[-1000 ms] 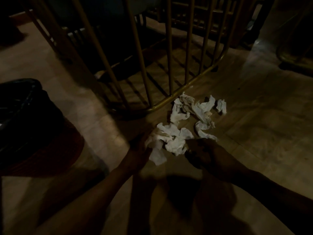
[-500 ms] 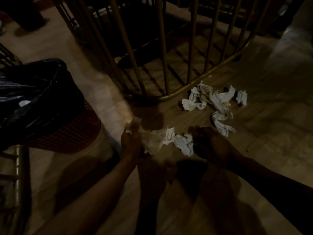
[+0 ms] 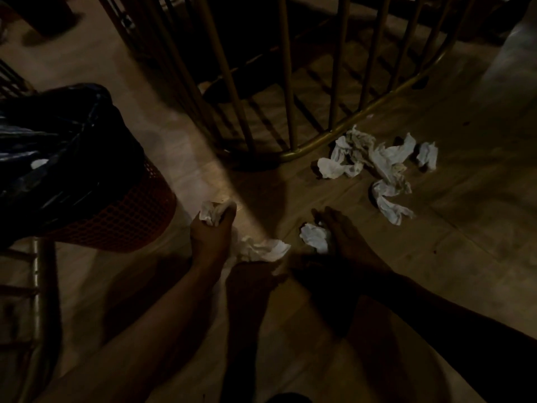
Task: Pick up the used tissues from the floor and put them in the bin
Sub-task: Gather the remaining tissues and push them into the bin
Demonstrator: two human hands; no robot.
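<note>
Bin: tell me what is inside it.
The bin is lined with a black bag, which covers most of the opening. One small pale scrap shows inside, perhaps a tissue. Anything deeper is hidden by the bag's folds and the darkness.

A dim room is shown, with a wood-patterned floor (image 3: 436, 257) crossed by a slanting band of light. Gold metal railing bars (image 3: 286, 82) rise from a curved base rail (image 3: 363, 117), and their shadows are cast across the floor behind.
</note>
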